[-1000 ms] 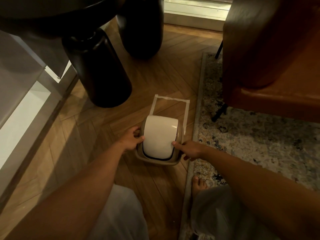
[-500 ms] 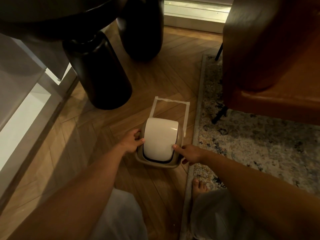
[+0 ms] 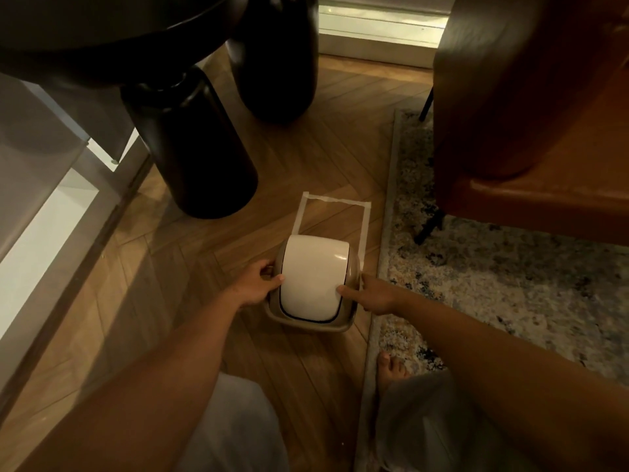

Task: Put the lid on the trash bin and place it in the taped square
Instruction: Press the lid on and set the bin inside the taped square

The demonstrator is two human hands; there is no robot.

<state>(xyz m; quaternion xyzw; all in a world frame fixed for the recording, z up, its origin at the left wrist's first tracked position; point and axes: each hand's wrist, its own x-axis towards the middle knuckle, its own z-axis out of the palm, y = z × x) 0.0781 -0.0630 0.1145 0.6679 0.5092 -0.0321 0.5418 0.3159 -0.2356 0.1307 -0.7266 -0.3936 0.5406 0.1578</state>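
Observation:
A small beige trash bin [image 3: 308, 322] stands on the wooden floor with its white curved swing lid [image 3: 315, 274] seated on top. My left hand [image 3: 254, 283] grips the bin's left rim, thumb on the lid's edge. My right hand [image 3: 369, 294] holds the right side, thumb pressing the lid. The taped square [image 3: 367, 222] of white tape lies on the floor just beyond; the bin covers its near part, and the far tape line and both side strips show.
Two fat black table legs [image 3: 200, 148] stand to the far left of the square. A patterned rug [image 3: 493, 284] borders it on the right, with a brown leather armchair [image 3: 531, 114] on it. My bare foot [image 3: 389, 369] rests at the rug's edge.
The bin, held by both hands, has slid slightly forward toward the taped square. The grip of both hands is unchanged.

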